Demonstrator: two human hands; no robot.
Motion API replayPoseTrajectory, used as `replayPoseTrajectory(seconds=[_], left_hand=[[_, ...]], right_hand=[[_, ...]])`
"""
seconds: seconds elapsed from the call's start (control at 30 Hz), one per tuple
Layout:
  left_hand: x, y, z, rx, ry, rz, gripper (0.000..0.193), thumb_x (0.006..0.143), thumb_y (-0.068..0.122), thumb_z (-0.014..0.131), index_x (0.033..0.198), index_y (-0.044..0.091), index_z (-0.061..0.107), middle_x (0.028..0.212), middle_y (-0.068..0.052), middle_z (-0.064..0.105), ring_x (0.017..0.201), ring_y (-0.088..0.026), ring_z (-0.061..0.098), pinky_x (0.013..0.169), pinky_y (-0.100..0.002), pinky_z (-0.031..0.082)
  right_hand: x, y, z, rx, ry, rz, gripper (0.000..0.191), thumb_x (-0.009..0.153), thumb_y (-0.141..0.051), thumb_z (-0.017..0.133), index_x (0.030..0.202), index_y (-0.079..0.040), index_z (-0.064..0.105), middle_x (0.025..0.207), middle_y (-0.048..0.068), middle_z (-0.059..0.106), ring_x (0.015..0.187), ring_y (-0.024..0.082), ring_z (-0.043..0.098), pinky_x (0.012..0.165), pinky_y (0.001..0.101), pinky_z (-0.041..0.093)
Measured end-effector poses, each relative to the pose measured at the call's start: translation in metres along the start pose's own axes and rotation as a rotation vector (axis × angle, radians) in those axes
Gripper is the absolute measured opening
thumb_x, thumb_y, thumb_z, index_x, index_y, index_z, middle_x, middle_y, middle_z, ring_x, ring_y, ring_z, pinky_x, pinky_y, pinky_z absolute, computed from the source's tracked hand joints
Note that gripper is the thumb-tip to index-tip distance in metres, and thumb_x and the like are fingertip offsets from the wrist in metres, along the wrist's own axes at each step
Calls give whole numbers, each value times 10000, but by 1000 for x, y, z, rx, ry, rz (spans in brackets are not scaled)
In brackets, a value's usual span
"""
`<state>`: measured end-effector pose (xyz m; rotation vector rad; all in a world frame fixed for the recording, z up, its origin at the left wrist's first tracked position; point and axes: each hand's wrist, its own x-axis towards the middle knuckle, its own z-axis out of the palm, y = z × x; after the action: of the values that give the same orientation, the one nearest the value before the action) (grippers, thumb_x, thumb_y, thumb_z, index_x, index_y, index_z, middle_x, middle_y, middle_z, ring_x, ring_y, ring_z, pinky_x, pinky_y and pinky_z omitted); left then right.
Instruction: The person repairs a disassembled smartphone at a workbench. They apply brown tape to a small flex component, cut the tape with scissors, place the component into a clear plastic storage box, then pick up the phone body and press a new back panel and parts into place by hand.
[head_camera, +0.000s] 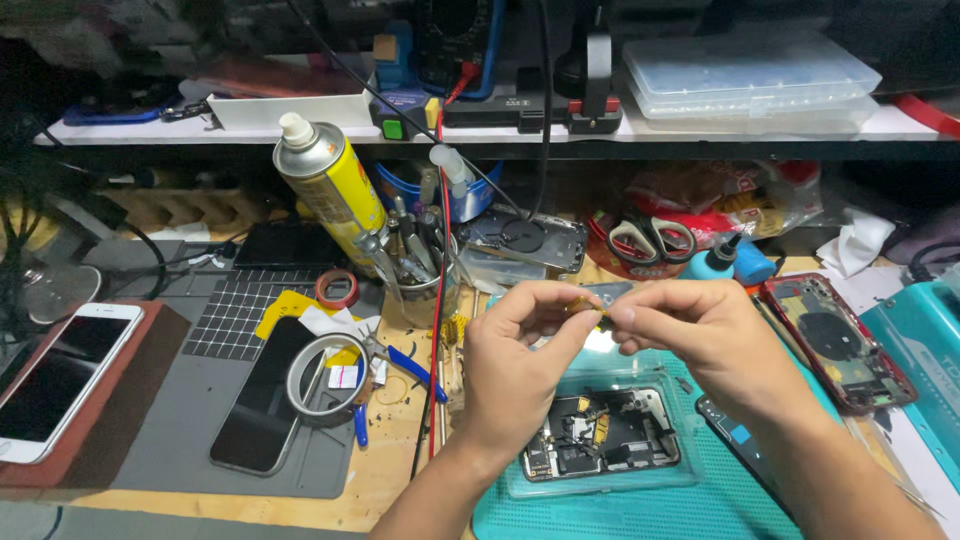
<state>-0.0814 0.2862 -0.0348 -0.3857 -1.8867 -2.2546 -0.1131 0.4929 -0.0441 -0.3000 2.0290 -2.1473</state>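
Head view: both hands' fingers (560, 303) pinch a small yellow part (590, 308) above the opened phone (600, 432).

a cluttered wooden tabletop (390, 480) sits under dim light, with a grey gridded work mat (190, 400) at the left, a teal mat (720, 500) at the right, and a white shelf (700, 128) across the shadowed back.

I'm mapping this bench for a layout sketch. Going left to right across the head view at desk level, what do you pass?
White phone → black phone → tape roll → left hand → right hand → red phone housing → teal case.
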Motion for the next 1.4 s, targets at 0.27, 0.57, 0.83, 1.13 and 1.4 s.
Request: replayPoseTrajectory(seconds=[0.27,0.57,0.83,1.13,1.4], left_hand=[[9,-12,-3,-246,21,-74,167,918,-4,715,1062,-53,646,982,-117,740,838,-112,687,754,-239,566],[5,-23,-2,-237,-73,-78,246,883,-9,733,1106,-50,638,1025,-87,707,911,-93,687,837,-237,578],[2,-25,2,-213,-28,-240,179,899,41,708,1039,-71,711,927,-95,755,826,-106,714,767,-240,581],[4,-29,-5,-384,-18,-339,173,906,53,721,1037,-58,739,866,-56,714,744,-80,631,689,-214,497],[9,-31,-5,-488,25,-437,168,947,116,710,987,-46,729,852,-22,703,757,-63,639,716,-215,522]], right_hand=[[-1,0,7,236,77,105,199,882,-78,684,1017,59,737,864,140,755,782,203,721,750,339,584],[-10,-11,27,-137,211,-93,150,870,-73,752,974,33,774,838,90,750,761,128,680,685,262,536],[-21,-29,47,-825,280,-681,130,815,-38,775,939,-26,738,907,68,745,807,170,735,697,271,576],[-20,-34,37,-1237,99,-1078,411,729,-37,771,1132,4,701,1087,159,663,846,311,655,699,399,546],[-19,-27,36,-1199,129,-1068,395,767,-32,734,1157,15,697,1094,156,673,903,324,677,745,399,542]])
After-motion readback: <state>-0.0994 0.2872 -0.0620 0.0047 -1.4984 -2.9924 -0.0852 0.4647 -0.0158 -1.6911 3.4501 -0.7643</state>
